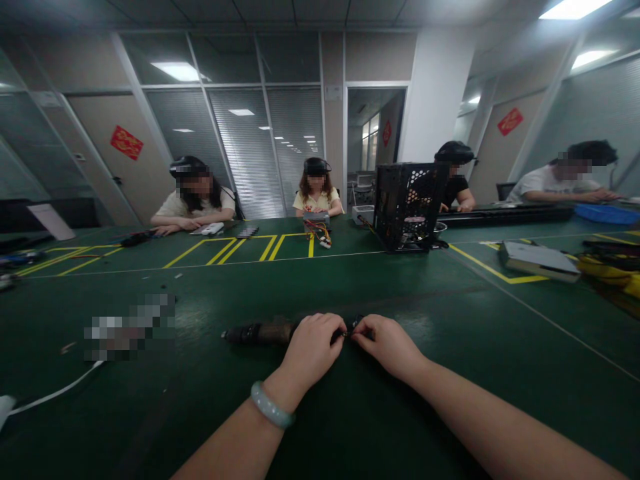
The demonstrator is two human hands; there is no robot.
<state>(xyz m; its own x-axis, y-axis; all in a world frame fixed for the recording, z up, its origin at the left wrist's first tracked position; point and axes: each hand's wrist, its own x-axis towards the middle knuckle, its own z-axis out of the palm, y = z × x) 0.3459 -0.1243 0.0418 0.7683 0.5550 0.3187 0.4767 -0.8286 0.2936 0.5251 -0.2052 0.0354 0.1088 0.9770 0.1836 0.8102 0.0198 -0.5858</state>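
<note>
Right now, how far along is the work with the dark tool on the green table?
Done: nothing finished is visible. In hand: the left hand grips the dark tool lying on the green table, and the right hand pinches its tip. Left: cannot tell; the tip is hidden by fingers.

A long green table is stretching across the room, with yellow lines marking its top. 4 people are sitting along its far side. Behind them, glass walls with grey blinds are reflecting the ceiling lights, and an open doorway is showing beside a white pillar. Red paper signs are hanging on the beige wall panels. A black mesh case is standing on the table.
</note>
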